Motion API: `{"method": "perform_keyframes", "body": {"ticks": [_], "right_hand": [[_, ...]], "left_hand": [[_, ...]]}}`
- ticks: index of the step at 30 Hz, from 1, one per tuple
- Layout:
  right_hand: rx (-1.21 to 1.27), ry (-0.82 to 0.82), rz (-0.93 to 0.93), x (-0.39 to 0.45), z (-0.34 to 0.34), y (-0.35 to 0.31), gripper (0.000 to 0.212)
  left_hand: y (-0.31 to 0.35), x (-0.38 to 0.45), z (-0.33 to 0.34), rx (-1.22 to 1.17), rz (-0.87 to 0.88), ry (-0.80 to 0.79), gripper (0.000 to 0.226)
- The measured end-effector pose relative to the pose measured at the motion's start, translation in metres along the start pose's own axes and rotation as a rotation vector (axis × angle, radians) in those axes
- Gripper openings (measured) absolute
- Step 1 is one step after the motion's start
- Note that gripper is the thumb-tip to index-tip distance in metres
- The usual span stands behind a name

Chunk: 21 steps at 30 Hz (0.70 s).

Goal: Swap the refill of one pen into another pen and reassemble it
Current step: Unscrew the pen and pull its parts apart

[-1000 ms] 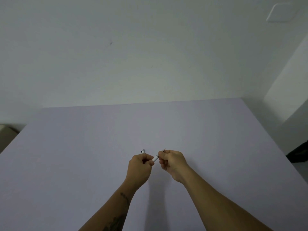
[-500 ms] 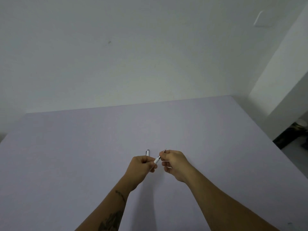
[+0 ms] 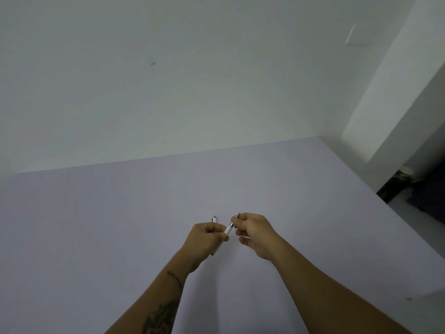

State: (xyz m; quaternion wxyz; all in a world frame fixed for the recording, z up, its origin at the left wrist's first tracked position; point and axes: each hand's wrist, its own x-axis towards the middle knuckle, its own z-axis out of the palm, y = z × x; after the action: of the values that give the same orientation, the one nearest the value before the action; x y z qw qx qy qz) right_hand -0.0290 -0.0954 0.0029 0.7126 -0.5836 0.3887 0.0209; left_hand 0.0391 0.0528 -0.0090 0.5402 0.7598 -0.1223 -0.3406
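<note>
The left hand [image 3: 206, 238] covers most of the white pen [image 3: 228, 229], and the right hand [image 3: 255, 231] hides its front. A second pen's tip [image 3: 214, 219] peeks above the left fist, too small to identify.

A pale lilac counter [image 3: 120, 225] meets a plain white wall [image 3: 168, 80]. High on the right sits a white switch plate [image 3: 360, 36]. A white pillar [image 3: 395, 104] stands at right, with a dark gap [image 3: 421, 189] beside it.
</note>
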Motion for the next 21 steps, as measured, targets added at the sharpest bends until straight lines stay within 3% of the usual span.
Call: {"method": "perform_keyframes", "body": {"ticks": [10, 15, 21], "right_hand": [[-0.057, 0.006, 0.029, 0.012, 0.007, -0.013, 0.013], [-0.057, -0.101, 0.043, 0.017, 0.008, -0.019, 0.022], [-0.084, -0.107, 0.051, 0.024, 0.014, -0.018, 0.011]], "left_hand": [[-0.004, 0.015, -0.006, -0.037, -0.029, -0.057, 0.011], [-0.003, 0.020, -0.012, -0.014, -0.032, -0.049, 0.015], [-0.001, 0.024, -0.021, -0.016, -0.043, -0.032, 0.013]]}}
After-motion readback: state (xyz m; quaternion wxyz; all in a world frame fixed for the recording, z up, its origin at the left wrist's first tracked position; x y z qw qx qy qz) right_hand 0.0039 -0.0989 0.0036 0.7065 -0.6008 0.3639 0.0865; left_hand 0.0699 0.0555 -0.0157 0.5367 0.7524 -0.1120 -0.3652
